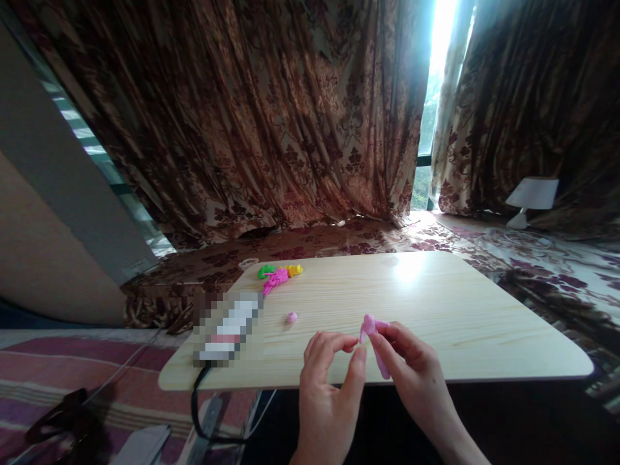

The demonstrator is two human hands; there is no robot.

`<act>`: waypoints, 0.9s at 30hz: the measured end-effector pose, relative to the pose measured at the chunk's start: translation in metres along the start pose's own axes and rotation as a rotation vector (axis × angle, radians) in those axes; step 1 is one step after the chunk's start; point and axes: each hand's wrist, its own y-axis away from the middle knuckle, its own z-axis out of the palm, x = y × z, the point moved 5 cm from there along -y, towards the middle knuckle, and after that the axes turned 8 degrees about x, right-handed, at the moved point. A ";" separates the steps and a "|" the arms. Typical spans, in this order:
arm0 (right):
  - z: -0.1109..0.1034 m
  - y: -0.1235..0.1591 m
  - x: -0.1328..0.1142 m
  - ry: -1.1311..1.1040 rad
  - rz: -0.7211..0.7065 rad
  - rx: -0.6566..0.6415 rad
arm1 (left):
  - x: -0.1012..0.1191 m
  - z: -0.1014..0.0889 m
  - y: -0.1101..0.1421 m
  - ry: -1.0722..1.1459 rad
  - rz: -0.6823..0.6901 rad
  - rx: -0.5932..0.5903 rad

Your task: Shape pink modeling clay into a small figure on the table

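We hold a pale pink modelled piece (369, 322) over the near edge of the table (460, 336), between our 2 hands. Our right hand (414, 361) pinches it between thumb and fingers; 1 arm of the piece points back towards those fingers and a longer limb hangs below. Our left hand (328, 378) is just beside it, thumb and forefinger curved towards its thin left limb; we cannot tell whether they touch it. The 2 hands are near each other but apart.

Beyond our left hand, a small pink ball (291, 318) lies on the pale wood-grain top. Near the far left corner we see 3 bright things close together: a green lump (266, 271), a magenta piece (277, 279) and a yellow piece (294, 270). Along the left side lies a pixelated object (230, 328), with a black cable (194, 407) running down off the table.

Behind, we face a flower-patterned ledge (339, 239) and brown patterned curtains (266, 129), with daylight through a gap (429, 135). A white lamp (533, 197) stands at right; striped cloth (135, 374) spreads at lower left.
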 end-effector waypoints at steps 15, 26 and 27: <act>0.003 0.002 -0.006 0.039 -0.057 -0.035 | -0.025 0.017 0.005 0.613 -0.606 -0.162; 0.000 0.000 -0.004 0.038 -0.030 -0.032 | -0.021 0.003 0.000 0.242 -0.337 -0.052; 0.000 0.000 -0.003 0.037 -0.031 -0.034 | -0.016 0.001 -0.001 0.158 -0.250 -0.035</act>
